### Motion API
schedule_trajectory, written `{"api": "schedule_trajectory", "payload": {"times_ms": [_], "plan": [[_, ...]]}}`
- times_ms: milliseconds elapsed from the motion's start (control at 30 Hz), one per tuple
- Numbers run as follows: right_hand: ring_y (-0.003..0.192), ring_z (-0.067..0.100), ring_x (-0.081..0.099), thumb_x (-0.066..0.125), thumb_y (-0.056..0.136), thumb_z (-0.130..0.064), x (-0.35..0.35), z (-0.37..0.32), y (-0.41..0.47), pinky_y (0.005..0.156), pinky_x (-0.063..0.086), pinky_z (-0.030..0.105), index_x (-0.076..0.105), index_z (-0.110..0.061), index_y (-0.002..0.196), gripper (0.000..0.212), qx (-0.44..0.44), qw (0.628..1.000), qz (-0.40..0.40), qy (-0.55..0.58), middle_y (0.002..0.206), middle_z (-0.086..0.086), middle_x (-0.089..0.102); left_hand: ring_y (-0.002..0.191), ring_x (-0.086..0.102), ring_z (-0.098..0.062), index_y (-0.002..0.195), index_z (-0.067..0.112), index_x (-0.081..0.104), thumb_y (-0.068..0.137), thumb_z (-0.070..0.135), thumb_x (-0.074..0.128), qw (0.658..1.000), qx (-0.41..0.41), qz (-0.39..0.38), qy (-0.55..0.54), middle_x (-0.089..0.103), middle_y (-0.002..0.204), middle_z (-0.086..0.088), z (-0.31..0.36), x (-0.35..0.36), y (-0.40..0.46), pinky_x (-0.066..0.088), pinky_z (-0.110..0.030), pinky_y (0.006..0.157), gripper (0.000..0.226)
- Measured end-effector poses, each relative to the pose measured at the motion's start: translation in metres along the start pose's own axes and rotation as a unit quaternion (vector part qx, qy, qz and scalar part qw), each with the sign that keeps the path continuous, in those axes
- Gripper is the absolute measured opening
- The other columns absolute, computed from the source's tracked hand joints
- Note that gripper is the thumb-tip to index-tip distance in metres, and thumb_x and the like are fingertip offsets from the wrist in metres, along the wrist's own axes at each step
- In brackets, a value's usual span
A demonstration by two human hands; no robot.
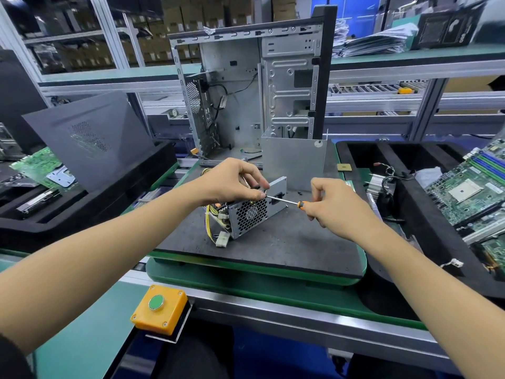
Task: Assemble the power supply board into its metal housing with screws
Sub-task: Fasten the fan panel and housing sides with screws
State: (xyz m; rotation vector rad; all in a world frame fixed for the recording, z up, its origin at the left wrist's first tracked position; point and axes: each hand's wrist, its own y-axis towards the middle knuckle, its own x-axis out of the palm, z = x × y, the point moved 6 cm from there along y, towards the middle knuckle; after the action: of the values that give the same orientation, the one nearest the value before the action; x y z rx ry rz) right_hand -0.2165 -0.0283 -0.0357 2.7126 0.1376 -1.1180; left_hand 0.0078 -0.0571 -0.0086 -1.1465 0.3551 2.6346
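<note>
PSU housing [250, 212] sits mid-desk [287, 242], long axis running back-right. Left hand [232, 181] grips its top near corner, nearer. Right hand [334, 203] grips the screwdriver [287, 201]; shaft points left, tip at that corner's screw point.

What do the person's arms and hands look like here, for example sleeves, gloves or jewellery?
Both forearms are bare. The left hand and right hand wear no gloves, and no rings or watch are visible. Only a dark sleeve edge shows at the lower left corner.
</note>
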Motion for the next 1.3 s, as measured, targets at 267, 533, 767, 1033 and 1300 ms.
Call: {"api": "schedule_trajectory", "payload": {"times_ms": [267,533,767,1033,1300], "plan": [[0.055,0.024,0.055,0.071,0.085,-0.028,-0.003,0.0,0.0,0.062,0.046,0.035,0.046,-0.016,0.07,0.032,-0.001,1.0,0.005,0.005,0.069,0.007,0.071,0.066,0.06,0.01,0.097,0.024,0.081,0.084,0.015,0.082,0.985,0.075,0.014,0.152,0.065,0.085,0.008,0.022,0.002,-0.005,0.041,-0.004,0.061,0.016],[0.055,0.025,0.054,0.071,0.086,-0.027,-0.003,0.001,-0.001,0.064,0.05,0.039,0.045,-0.017,0.069,0.033,0.001,1.0,0.004,0.005,0.069,0.009,0.072,0.078,0.053,0.003,0.105,0.031,0.077,0.091,0.03,0.078,0.954,0.102,0.013,0.281,0.054,0.092,0.009,0.028,0.009,-0.009,0.033,-0.019,0.063,0.014],[0.056,0.026,0.052,0.072,0.084,-0.028,-0.007,-0.002,-0.005,0.068,0.057,0.047,0.047,-0.015,0.071,0.032,-0.004,1.0,0.019,-0.005,0.069,0.01,0.07,0.098,0.058,-0.018,0.109,0.032,0.074,0.091,0.031,0.072,0.927,0.109,0.017,0.359,0.058,0.096,0.007,0.034,0.014,-0.005,0.028,-0.027,0.071,0.018],[0.057,0.025,0.053,0.072,0.085,-0.029,-0.009,-0.002,-0.009,0.072,0.057,0.046,0.047,-0.016,0.071,0.032,-0.008,1.0,0.027,-0.013,0.068,0.007,0.071,0.108,0.059,-0.02,0.114,0.034,0.072,0.097,0.036,0.065,0.913,0.102,0.022,0.395,0.066,0.11,0.004,0.038,0.014,-0.004,0.042,-0.03,0.075,0.018],[0.063,0.024,0.056,0.07,0.085,-0.032,-0.011,-0.002,-0.011,0.071,0.052,0.037,0.046,-0.015,0.073,0.031,-0.022,0.997,0.034,-0.059,0.073,0.003,0.07,0.104,0.067,-0.027,0.115,0.029,0.065,0.103,0.048,0.054,0.846,0.102,-0.005,0.524,0.065,0.116,0.0,0.04,0.028,0.0,0.039,-0.032,0.066,0.025]]}}
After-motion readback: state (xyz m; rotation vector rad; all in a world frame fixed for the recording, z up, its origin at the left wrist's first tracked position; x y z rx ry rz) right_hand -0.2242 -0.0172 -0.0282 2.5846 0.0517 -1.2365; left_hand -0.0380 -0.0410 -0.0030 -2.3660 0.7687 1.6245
